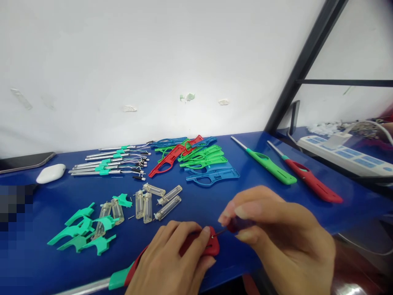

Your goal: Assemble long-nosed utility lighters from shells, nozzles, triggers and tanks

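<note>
My left hand [172, 262] presses down on a red long-nosed lighter [211, 246] lying at the front edge of the blue table [46, 262]; its green collar and metal tube stick out to the left. My right hand [282, 237] is closed around a small dark-red screwdriver [238, 224], whose thin tip meets the lighter's rear end.
Spread over the table are turquoise triggers [80, 233], clear fuel tanks [147, 205], metal tubes with wires [107, 164], coloured handle shells [196, 157], and a finished green lighter [270, 166] and red lighter [310, 180]. A white power strip [346, 155] lies right; a phone [24, 162] and white case [50, 173] left.
</note>
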`<state>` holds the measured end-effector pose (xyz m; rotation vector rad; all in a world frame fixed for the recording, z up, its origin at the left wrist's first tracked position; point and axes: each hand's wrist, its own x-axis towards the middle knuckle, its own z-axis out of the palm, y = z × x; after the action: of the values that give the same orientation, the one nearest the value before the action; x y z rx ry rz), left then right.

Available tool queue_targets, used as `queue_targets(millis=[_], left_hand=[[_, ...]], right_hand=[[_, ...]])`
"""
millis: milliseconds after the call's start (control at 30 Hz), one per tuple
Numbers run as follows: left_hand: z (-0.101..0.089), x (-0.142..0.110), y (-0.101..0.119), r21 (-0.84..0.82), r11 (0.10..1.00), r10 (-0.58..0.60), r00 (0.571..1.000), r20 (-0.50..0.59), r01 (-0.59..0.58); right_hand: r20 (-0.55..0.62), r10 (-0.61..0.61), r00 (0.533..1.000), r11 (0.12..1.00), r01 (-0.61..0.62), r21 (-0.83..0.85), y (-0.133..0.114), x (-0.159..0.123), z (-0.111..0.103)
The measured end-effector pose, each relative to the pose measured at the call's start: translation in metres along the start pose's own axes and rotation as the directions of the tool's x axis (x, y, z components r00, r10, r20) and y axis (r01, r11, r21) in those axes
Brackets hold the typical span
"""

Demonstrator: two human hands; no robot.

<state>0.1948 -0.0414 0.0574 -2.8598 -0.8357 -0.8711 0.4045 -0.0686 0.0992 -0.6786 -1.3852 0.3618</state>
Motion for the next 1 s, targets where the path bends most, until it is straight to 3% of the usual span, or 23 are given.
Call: queue_targets(millis=[233, 400, 567, 733, 867, 1000], left_hand=[[0.004, -0.003, -0.005, -0.029, 0.999, -0.034, 0.999, -0.017, 0.034], [0.005, -0.003, -0.007, -0.041, 0.997, -0.065, 0.998, 0.019, 0.065], [0.006, -0.006, -0.005, -0.044, 0.996, -0.076, 0.997, 0.011, 0.077], [0.006, -0.007, -0.005, -0.025, 0.997, -0.071, 0.996, 0.051, 0.073], [0.006, -0.006, -0.005, -0.013, 0.997, -0.075, 0.996, 0.052, 0.076], [0.007, -0.007, -0.005, -0.027, 0.998, -0.058, 0.996, 0.061, 0.060]], right_hand=[[0.109, -0.024, 0.994, 0.992, 0.038, -0.122, 0.002, 0.010, 0.002], [0.007, -0.093, 0.996, 0.981, 0.093, -0.173, -0.001, 0.010, 0.002], [0.162, 0.009, 0.987, 0.982, 0.022, -0.187, -0.001, 0.017, 0.004], [0.237, -0.004, 0.972, 0.966, 0.065, -0.251, 0.001, 0.021, 0.006], [0.348, 0.040, 0.937, 0.979, 0.032, -0.200, -0.002, 0.019, 0.008], [0.261, -0.003, 0.965, 0.971, 0.065, -0.228, -0.004, 0.018, 0.011]])
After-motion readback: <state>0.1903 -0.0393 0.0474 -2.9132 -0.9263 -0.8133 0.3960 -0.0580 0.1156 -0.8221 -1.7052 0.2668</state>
